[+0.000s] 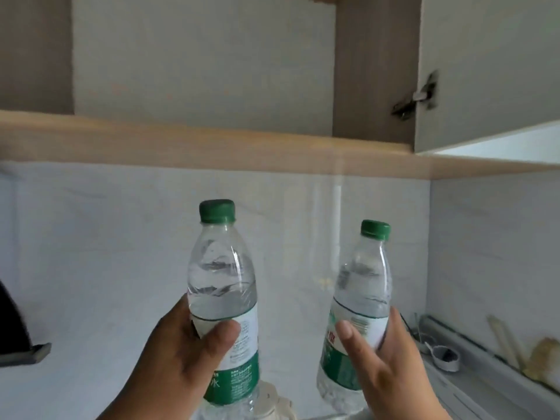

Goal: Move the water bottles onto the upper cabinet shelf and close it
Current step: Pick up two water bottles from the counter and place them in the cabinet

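Below the open cabinet (pixel 206 65), whose door (pixel 485 65) is swung out to the right, both hands are raised side by side. The left bottle (pixel 224 301) is gripped around its label by the left hand (pixel 178 356), and the right bottle (pixel 357 313) by the right hand (pixel 391 368). Both clear bottles are held upright, capped in green, with green-and-white labels, beneath the shelf edge (pixel 212 147).

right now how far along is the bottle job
Done: the cabinet door stands open. In hand: the left hand grips one water bottle, the right hand the other bottle, both below the shelf. Left: set them on it, close the door.
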